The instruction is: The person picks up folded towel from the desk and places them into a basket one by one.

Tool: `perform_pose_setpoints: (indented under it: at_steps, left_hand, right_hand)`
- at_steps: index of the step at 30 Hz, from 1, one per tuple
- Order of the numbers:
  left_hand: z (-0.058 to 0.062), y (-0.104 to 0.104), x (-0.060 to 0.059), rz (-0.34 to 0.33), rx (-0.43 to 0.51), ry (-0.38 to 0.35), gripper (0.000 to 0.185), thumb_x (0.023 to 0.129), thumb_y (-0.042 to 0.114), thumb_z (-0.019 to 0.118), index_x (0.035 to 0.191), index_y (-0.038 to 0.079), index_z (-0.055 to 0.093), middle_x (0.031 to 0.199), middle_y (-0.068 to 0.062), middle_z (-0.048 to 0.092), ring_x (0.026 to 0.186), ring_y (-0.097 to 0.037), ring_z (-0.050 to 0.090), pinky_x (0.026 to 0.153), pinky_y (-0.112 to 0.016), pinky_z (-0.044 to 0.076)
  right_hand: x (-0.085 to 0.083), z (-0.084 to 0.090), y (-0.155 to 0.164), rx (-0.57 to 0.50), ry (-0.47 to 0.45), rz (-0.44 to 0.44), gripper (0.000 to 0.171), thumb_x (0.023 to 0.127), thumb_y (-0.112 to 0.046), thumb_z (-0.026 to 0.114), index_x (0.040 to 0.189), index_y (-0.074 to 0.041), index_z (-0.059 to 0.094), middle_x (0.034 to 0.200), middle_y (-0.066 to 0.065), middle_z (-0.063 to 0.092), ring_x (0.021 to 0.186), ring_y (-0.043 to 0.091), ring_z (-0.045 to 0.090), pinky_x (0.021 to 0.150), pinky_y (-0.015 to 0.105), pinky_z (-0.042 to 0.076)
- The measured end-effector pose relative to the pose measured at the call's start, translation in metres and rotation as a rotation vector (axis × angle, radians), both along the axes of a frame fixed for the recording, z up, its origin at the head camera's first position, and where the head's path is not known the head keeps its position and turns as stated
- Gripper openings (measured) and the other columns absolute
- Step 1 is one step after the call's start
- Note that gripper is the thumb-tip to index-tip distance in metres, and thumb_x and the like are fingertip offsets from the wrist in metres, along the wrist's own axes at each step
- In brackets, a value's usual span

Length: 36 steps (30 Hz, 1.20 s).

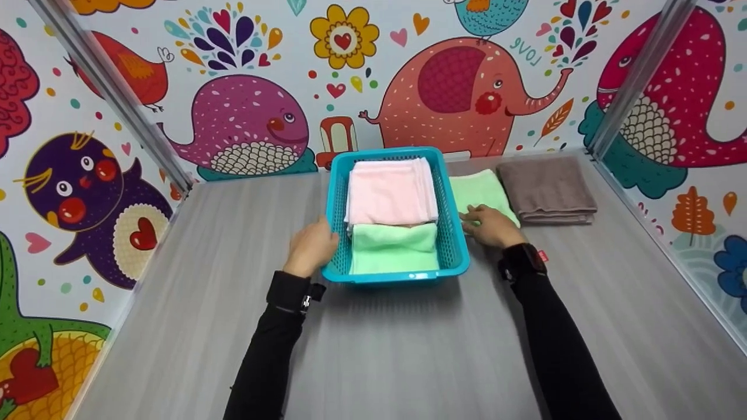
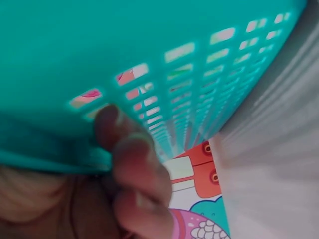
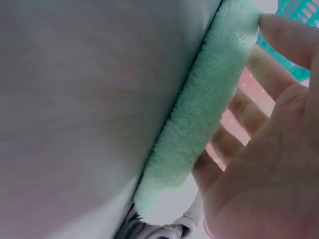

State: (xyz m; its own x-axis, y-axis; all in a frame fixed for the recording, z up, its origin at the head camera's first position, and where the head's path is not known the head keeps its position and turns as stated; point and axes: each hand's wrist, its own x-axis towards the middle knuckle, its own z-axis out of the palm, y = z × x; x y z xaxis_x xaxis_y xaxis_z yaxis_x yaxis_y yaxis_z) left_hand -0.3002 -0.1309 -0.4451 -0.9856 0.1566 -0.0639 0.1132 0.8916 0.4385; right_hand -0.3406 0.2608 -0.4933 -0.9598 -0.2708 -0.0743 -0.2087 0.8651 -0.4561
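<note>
Mid-tabletop, the left hand (image 1: 310, 245) grips the basket (image 1: 452, 245) wall; it already holds green towel (image 1: 394, 248) and pink towel (image 1: 391, 192); right hand (image 1: 493, 226), its grip relaxed, touches another green towel (image 1: 478, 191); brown towel (image 1: 545, 189) waits toward the far-right corner.

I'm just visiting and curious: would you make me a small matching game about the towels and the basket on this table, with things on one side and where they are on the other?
Things:
1. pink towel
2. brown towel
3. left hand
4. right hand

Places:
A. on the green towel beside the basket
B. far right on the table
C. inside the basket
D. at the basket's left wall

Pairs: 1-C, 2-B, 3-D, 4-A
</note>
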Motion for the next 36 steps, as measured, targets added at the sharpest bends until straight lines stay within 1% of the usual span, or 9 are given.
perform_pose_setpoints:
  at_steps: [6, 11, 13, 19, 24, 27, 30, 33, 36]
  left_hand:
    - [0.000, -0.002, -0.002, -0.001, 0.007, 0.001, 0.054, 0.108, 0.021, 0.048, 0.151, -0.011, 0.039, 0.069, -0.001, 0.045, 0.059, -0.018, 0.045, 0.054, -0.031, 0.034]
    - [0.001, 0.000, -0.003, -0.005, -0.002, 0.013, 0.047, 0.108, 0.021, 0.049, 0.144, -0.009, 0.046, 0.071, -0.002, 0.046, 0.061, -0.019, 0.047, 0.055, -0.031, 0.035]
    - [0.002, 0.001, -0.003, -0.005, 0.007, 0.010, 0.045, 0.108, 0.021, 0.050, 0.142, -0.008, 0.048, 0.072, -0.002, 0.048, 0.062, -0.019, 0.048, 0.055, -0.031, 0.037]
    - [0.001, 0.004, -0.005, -0.007, 0.020, 0.016, 0.050, 0.108, 0.022, 0.050, 0.147, -0.009, 0.044, 0.073, -0.003, 0.050, 0.062, -0.020, 0.050, 0.056, -0.032, 0.038]
    - [0.000, 0.004, -0.005, 0.003, 0.033, 0.004, 0.049, 0.108, 0.023, 0.051, 0.145, -0.008, 0.045, 0.074, -0.004, 0.052, 0.062, -0.020, 0.051, 0.056, -0.032, 0.040]
    - [0.000, 0.003, -0.004, 0.000, 0.044, -0.002, 0.046, 0.108, 0.023, 0.051, 0.143, -0.007, 0.048, 0.076, -0.004, 0.053, 0.063, -0.020, 0.052, 0.057, -0.032, 0.040]
    - [-0.001, 0.002, -0.003, 0.001, 0.047, -0.007, 0.046, 0.108, 0.023, 0.051, 0.143, -0.006, 0.047, 0.077, -0.005, 0.053, 0.064, -0.021, 0.052, 0.059, -0.033, 0.039]
    - [-0.001, -0.001, -0.001, 0.006, 0.047, -0.017, 0.052, 0.108, 0.023, 0.051, 0.149, -0.007, 0.041, 0.077, -0.005, 0.055, 0.063, -0.021, 0.052, 0.057, -0.033, 0.039]
    - [-0.002, -0.002, -0.001, 0.006, 0.050, -0.022, 0.057, 0.108, 0.024, 0.050, 0.153, -0.007, 0.036, 0.076, -0.005, 0.056, 0.061, -0.020, 0.053, 0.056, -0.032, 0.040]
  right_hand:
    - [0.025, 0.004, -0.003, 0.091, 0.058, 0.008, 0.045, 0.106, -0.034, 0.056, 0.140, -0.006, 0.065, 0.152, 0.023, 0.053, 0.138, 0.047, 0.049, 0.110, 0.064, 0.042]
    - [0.049, 0.010, 0.003, 0.116, 0.082, 0.049, 0.038, 0.103, -0.031, 0.063, 0.132, -0.009, 0.072, 0.140, 0.020, 0.063, 0.121, 0.046, 0.057, 0.100, 0.063, 0.047]
    - [0.059, 0.013, 0.007, 0.120, 0.091, 0.075, 0.036, 0.102, -0.031, 0.064, 0.129, -0.009, 0.074, 0.133, 0.019, 0.066, 0.114, 0.044, 0.058, 0.096, 0.061, 0.048]
    - [0.084, 0.023, 0.012, 0.145, 0.080, 0.117, 0.032, 0.100, -0.036, 0.067, 0.118, -0.013, 0.080, 0.111, 0.010, 0.067, 0.096, 0.032, 0.057, 0.081, 0.053, 0.051]
    - [0.091, 0.030, 0.012, 0.130, 0.077, 0.141, 0.028, 0.098, -0.033, 0.070, 0.108, -0.012, 0.083, 0.099, 0.007, 0.068, 0.087, 0.026, 0.060, 0.070, 0.044, 0.050]
    - [0.087, 0.032, 0.017, 0.082, 0.115, 0.095, 0.027, 0.098, -0.029, 0.070, 0.112, -0.009, 0.080, 0.105, 0.011, 0.068, 0.090, 0.028, 0.065, 0.072, 0.046, 0.052]
    - [0.081, 0.030, 0.029, 0.067, 0.168, -0.033, 0.033, 0.098, -0.027, 0.070, 0.120, -0.004, 0.074, 0.113, 0.020, 0.066, 0.096, 0.037, 0.067, 0.077, 0.055, 0.054]
    - [0.074, 0.023, 0.041, 0.100, 0.170, -0.194, 0.051, 0.097, -0.033, 0.069, 0.132, 0.004, 0.065, 0.128, 0.033, 0.059, 0.106, 0.050, 0.063, 0.083, 0.065, 0.052]
    - [0.070, 0.012, 0.048, 0.140, 0.098, -0.285, 0.075, 0.096, -0.045, 0.068, 0.142, 0.012, 0.051, 0.138, 0.043, 0.048, 0.113, 0.059, 0.058, 0.088, 0.070, 0.050]
